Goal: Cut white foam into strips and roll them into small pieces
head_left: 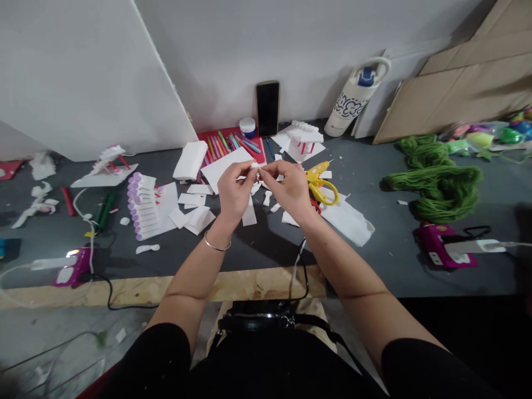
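- Small white foam piece [254,165] points sideways, its long axis seems to go from my left hand [235,191] to my right hand [287,188].
- Both hands pinch this piece together, in the middle between them, above loose white foam scraps [249,213].
- Yellow scissors [322,191] are just beside my right hand.
- My fingers [266,173] hide most of piece, so its exact shape is hard to see.

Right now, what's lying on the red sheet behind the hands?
The red sheet holds coloured markers; a white foam sheet overlaps its lower part, hiding whatever lies beneath.
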`<action>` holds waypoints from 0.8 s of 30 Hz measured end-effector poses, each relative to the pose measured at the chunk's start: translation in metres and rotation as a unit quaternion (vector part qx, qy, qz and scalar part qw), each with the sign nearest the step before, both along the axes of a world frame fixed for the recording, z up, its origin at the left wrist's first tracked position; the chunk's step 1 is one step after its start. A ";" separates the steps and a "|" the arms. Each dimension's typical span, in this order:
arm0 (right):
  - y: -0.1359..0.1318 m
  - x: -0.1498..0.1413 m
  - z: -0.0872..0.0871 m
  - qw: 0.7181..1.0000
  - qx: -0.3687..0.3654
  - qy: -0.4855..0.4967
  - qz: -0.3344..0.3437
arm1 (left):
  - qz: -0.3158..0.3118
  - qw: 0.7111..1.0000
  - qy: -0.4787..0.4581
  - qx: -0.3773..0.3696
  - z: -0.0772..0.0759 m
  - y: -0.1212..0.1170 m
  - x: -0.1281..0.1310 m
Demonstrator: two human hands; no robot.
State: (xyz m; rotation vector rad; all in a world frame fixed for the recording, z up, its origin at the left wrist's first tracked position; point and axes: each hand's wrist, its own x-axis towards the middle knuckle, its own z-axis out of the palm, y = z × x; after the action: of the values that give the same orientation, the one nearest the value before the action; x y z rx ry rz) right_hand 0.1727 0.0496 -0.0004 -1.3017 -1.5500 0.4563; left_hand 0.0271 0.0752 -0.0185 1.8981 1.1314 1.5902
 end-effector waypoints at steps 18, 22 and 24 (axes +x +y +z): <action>0.008 0.002 -0.010 0.998 0.000 0.057 -0.013 | -0.008 0.994 0.065 0.083 -0.007 -0.003 0.002; 0.005 0.002 -0.005 1.000 0.007 0.027 -0.006 | -0.036 0.999 -0.005 0.001 -0.005 0.002 -0.001; 0.004 0.002 -0.003 1.000 0.010 0.007 -0.001 | -0.057 0.998 -0.029 -0.028 -0.005 0.005 -0.003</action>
State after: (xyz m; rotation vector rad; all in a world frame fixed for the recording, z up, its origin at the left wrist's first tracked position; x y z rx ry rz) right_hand 0.1751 0.0531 -0.0038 -1.2810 -1.5373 0.4466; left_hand 0.0245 0.0804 -0.0233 1.8342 1.0138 1.5267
